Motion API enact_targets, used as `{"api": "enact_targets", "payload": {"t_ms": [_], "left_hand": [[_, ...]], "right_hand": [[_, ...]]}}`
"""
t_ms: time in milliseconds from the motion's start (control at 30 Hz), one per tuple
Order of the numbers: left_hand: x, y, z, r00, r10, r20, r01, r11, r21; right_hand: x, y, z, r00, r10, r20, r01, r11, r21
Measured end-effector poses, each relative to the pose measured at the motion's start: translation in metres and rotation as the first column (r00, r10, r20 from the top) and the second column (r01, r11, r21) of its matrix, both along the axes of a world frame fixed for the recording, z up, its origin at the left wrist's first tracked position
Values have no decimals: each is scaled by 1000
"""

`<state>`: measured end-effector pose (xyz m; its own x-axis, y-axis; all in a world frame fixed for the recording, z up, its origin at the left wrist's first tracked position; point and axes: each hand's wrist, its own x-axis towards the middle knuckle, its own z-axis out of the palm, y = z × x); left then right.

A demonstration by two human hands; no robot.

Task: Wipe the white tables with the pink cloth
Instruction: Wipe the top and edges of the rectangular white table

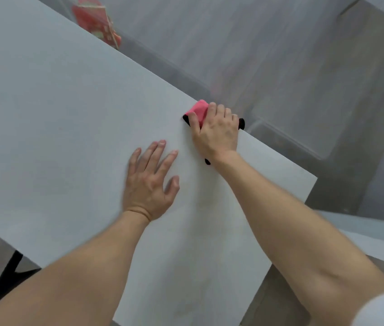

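A white table [57, 114] fills most of the view, its far edge running diagonally from upper left to right. The pink cloth [198, 112], trimmed in black, lies at that far edge. My right hand [214, 130] lies on top of the cloth with fingers extended over it, pressing it onto the table; most of the cloth is hidden under the palm. My left hand [150, 182] rests flat on the tabletop with fingers spread, a short way to the left of and nearer than the right hand.
A red and white object [97, 22] sits blurred beyond the table's far edge at upper left. Grey floor lies past the table. A second white surface [374, 234] shows at the right. A black table leg [10, 264] stands at lower left.
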<state>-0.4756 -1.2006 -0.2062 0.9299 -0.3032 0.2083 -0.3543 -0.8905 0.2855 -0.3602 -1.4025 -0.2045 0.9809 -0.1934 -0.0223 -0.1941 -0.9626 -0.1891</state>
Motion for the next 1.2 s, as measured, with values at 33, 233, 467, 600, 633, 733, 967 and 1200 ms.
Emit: {"api": "enact_targets", "payload": {"t_ms": [33, 233, 467, 600, 633, 733, 967, 1200], "left_hand": [[1, 0, 2, 1000, 27, -12, -27, 1000, 9], [1, 0, 4, 996, 82, -38, -80, 996, 42], [1, -1, 7, 996, 88, -33, -88, 996, 18], [0, 1, 8, 994, 94, -46, -93, 995, 33], [0, 0, 8, 992, 121, -47, -119, 992, 48], [-1, -1, 9, 975, 215, -49, -211, 975, 68], [-2, -2, 8, 974, 223, -48, -221, 975, 30], [-1, 0, 8, 977, 208, -51, -206, 978, 38]], "right_hand": [[4, 7, 1, 1000, 4, 5, -4, 1000, -2], [-59, -64, 9, 1000, -14, 20, 13, 1000, 22], [26, 33, 12, 999, 47, 15, -48, 996, 77], [102, 120, 18, 986, 156, -61, -144, 976, 162], [102, 119, 14, 985, 157, -65, -144, 975, 168], [52, 60, 11, 993, 107, 42, -112, 978, 178], [-26, -19, 18, 987, -151, -56, 157, 982, 109], [128, 142, 15, 986, 141, -91, -124, 977, 173]]}}
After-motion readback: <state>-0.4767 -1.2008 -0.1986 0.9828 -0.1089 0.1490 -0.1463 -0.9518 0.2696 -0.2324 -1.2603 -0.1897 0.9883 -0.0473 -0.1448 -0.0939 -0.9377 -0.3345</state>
